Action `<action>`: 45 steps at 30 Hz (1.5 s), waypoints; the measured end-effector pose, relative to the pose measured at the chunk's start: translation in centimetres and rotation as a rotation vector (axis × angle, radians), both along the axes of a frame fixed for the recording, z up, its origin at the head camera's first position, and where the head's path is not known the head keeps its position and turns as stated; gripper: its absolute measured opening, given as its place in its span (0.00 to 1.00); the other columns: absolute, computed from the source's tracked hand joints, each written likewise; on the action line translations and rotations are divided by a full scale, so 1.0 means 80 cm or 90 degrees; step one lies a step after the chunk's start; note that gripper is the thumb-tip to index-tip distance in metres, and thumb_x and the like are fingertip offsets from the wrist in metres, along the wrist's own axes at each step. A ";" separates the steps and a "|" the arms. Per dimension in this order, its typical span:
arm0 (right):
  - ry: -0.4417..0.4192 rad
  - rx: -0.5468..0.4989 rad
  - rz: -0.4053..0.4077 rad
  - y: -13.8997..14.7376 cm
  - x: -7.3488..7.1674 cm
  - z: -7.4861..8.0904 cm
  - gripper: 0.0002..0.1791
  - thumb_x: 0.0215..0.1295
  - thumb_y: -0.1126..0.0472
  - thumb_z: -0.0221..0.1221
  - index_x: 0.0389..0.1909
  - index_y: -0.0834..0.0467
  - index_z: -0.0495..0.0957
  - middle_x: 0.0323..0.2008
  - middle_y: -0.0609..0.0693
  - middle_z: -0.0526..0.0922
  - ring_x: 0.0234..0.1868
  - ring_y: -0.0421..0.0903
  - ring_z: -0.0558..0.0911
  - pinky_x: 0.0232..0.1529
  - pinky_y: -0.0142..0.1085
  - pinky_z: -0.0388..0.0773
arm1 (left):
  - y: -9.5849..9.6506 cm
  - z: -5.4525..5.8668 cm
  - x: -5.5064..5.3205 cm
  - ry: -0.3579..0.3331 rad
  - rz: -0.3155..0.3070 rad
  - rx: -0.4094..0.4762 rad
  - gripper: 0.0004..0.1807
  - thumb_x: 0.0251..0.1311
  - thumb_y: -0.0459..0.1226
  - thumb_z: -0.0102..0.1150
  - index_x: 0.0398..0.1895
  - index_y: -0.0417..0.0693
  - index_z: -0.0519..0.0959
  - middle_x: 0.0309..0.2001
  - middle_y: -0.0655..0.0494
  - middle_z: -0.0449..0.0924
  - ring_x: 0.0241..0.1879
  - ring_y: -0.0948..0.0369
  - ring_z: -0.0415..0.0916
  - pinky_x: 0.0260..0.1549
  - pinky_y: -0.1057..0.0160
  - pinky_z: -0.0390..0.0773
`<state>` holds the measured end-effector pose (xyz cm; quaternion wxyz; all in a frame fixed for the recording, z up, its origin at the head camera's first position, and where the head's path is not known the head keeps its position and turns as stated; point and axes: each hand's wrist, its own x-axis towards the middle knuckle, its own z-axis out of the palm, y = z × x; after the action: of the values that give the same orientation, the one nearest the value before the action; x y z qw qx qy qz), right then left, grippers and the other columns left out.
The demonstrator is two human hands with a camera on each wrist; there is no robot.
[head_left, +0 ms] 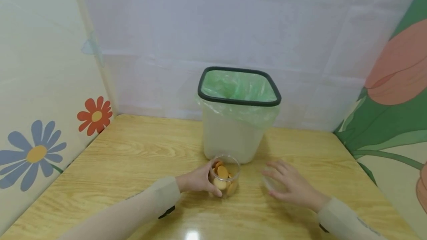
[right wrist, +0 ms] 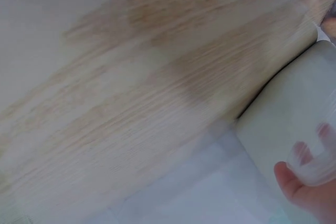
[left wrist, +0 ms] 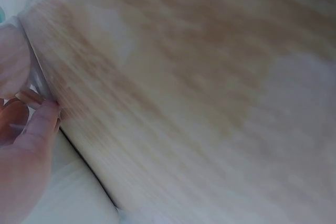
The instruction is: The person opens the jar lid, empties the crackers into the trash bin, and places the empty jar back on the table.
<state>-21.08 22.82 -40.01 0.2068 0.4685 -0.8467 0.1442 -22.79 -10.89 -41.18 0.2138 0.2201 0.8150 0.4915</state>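
Note:
Near the front of the bin, my left hand (head_left: 199,180) grips a clear jar (head_left: 236,169) by its left side, thumb in front. Round golden biscuits (head_left: 222,172) partly fill the jar, whose top is uncovered. In the left wrist view the thumb (left wrist: 39,127) presses the jar's wall at the left edge. To the right of the jar, my right hand (head_left: 293,186) holds a clear round lid (head_left: 271,181) over the table. Through the see-through lid (right wrist: 315,169) its fingers show in the right wrist view.
A white waste bin (head_left: 230,132) with a dark rim and a green liner bag (head_left: 247,84) stands just behind the jar. The wood-grain table (head_left: 150,143) ends at a white cloth backdrop (head_left: 160,66). Flower-patterned panels (head_left: 36,155) flank both sides.

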 end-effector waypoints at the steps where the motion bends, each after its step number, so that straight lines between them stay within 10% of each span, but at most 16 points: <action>1: 0.002 0.000 0.001 0.000 0.000 0.000 0.27 0.54 0.54 0.69 0.55 0.57 0.77 0.57 0.61 0.75 0.54 0.68 0.73 0.46 0.66 0.71 | 0.000 0.000 -0.001 -0.004 0.002 0.002 0.61 0.45 0.36 0.78 0.76 0.42 0.44 0.43 0.48 0.70 0.44 0.56 0.67 0.57 0.50 0.63; 29: 0.006 0.025 -0.013 0.007 0.003 -0.009 0.30 0.52 0.52 0.70 0.55 0.60 0.77 0.57 0.64 0.74 0.54 0.67 0.73 0.45 0.64 0.73 | -0.003 0.004 -0.003 0.014 -0.001 0.003 0.62 0.44 0.35 0.78 0.76 0.40 0.43 0.43 0.48 0.70 0.44 0.57 0.68 0.55 0.51 0.64; 45: -0.118 0.061 -0.037 0.016 0.014 -0.025 0.30 0.60 0.46 0.66 0.58 0.59 0.75 0.60 0.65 0.71 0.56 0.69 0.70 0.47 0.67 0.68 | -0.001 0.003 0.007 -0.021 -0.001 0.021 0.61 0.46 0.34 0.77 0.76 0.40 0.43 0.61 0.44 0.63 0.53 0.54 0.66 0.63 0.44 0.56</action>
<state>-19.96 24.12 -42.02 0.1088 0.4379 -0.8813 0.1404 -22.26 -10.99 -40.98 0.2240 0.2161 0.8032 0.5080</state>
